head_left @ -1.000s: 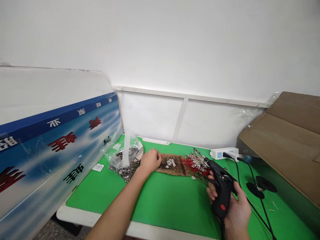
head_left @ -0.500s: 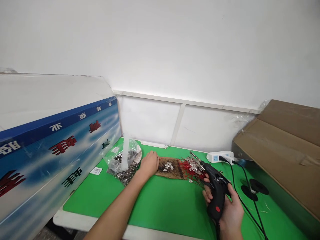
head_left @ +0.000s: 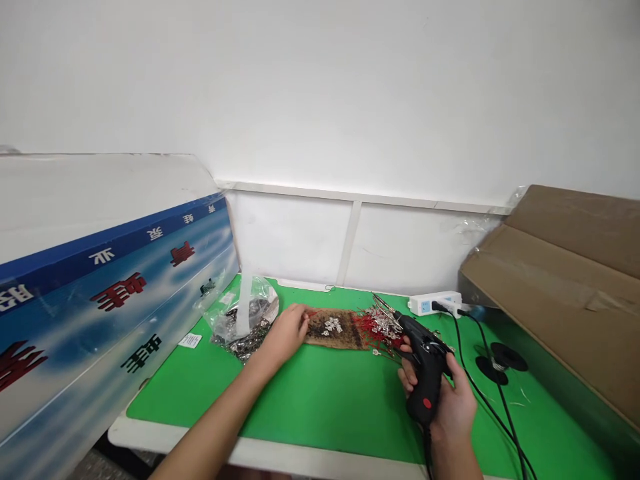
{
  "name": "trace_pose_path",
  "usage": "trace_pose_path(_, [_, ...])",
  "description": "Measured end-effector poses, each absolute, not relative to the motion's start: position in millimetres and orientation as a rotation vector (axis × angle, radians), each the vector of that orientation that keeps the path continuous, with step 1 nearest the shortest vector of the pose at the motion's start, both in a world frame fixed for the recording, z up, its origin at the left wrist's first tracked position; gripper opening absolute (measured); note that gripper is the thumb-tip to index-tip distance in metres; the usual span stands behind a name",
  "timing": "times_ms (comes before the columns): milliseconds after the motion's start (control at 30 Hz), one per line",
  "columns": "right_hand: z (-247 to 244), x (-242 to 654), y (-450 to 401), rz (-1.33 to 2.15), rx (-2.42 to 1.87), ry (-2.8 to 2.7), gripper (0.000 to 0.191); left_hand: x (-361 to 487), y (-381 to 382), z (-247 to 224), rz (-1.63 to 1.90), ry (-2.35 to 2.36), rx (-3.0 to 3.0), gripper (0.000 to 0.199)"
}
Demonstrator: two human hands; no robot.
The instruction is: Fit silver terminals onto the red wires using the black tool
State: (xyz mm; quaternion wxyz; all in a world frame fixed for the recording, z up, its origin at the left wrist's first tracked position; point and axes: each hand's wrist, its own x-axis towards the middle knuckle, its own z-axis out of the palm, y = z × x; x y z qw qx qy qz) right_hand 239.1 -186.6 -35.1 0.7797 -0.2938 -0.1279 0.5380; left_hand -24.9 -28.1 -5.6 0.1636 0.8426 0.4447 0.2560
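Observation:
My right hand (head_left: 450,400) is wrapped round the grip of a black soldering gun (head_left: 425,373), whose metal tip points up and left over a pile of red wires with small metal tabs (head_left: 380,325). My left hand (head_left: 290,330) rests at the left end of a scorched brown board (head_left: 320,339), fingers bent together; what they hold, if anything, is too small to name. Several small metal pieces (head_left: 333,325) lie on the board. Left of my left hand sits a clear plastic bag (head_left: 245,320) full of dark metal parts.
On the green mat (head_left: 320,400) are a white power strip (head_left: 435,303) with black plugs, a black spool (head_left: 500,363) and a small label (head_left: 190,341). A blue and white box (head_left: 125,293) stands at the left, a brown carton (head_left: 560,267) at the right.
The view has shifted slightly, so most things sit a little further left. My left hand has its fingers slightly more curled at the board's end. The soldering gun stays in my right hand.

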Motion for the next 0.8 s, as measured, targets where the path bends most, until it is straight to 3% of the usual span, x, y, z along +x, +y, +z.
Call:
trace_pose_path(233, [-40,241,-185,1.171,-0.662,-0.354,0.053,-41,-50,-20,0.615,1.337,2.552,0.020])
trace_pose_path(533, [-53,228,-181,1.264,-0.994,-0.558,0.044,-43,-42,-25,0.769,1.194,2.432,0.022])
trace_pose_path(800, [-51,226,-188,1.371,-1.259,-0.679,0.054,-44,-47,-24,0.807,1.176,2.396,0.025])
